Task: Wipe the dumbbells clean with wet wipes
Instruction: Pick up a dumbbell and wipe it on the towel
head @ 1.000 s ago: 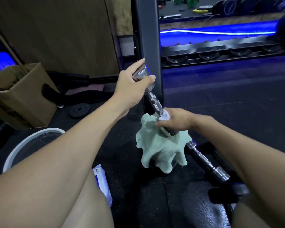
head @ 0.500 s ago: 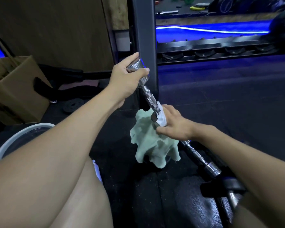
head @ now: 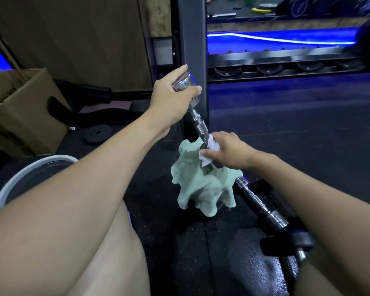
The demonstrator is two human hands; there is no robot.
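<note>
A small chrome dumbbell (head: pixel 198 122) is held tilted above the floor. My left hand (head: pixel 172 99) grips its upper head. My right hand (head: pixel 226 149) wraps a white wet wipe (head: pixel 212 149) around the lower part of the handle, near the lower head. Below it a pale green cloth (head: pixel 203 189) is draped over something hidden on the floor. A second chrome dumbbell (head: pixel 261 207) lies on the floor to the right, partly behind my right forearm.
A dark upright post (head: pixel 192 39) and a rack rail (head: pixel 286 60) stand behind the dumbbell. A cardboard box (head: pixel 24 116) and a white-rimmed bin (head: pixel 30 174) are on the left. A black weight plate (head: pixel 97 133) lies on the rubber floor. A wipes pack peeks out by my left leg.
My right hand with the wipe slid up the handle from the lower head, then eased back down a little. My left hand keeps its grip on the upper head.
</note>
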